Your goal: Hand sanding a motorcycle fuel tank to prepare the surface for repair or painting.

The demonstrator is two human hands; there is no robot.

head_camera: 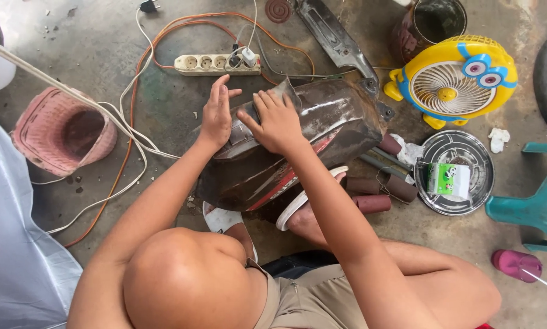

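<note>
A dark brown curved vehicle body panel [322,131] with a red stripe lies on the concrete floor, propped over my sandalled feet. My left hand [215,116] rests flat against its upper left edge, fingers straight and pointing away, steadying it. My right hand [277,122] presses down on the panel's top just beside it, fingers slightly curled. A dull grey patch [241,134] shows on the panel between the two hands. Whether anything lies under my right palm is hidden.
Behind the panel lie a white power strip [215,63] with orange and white cables and a long metal part [334,36]. To the right are a yellow toy-shaped fan [453,82], a round metal tray [468,152], brown rolls [371,194] and a teal stool [538,204]. A pink basket [57,131] lies on the left.
</note>
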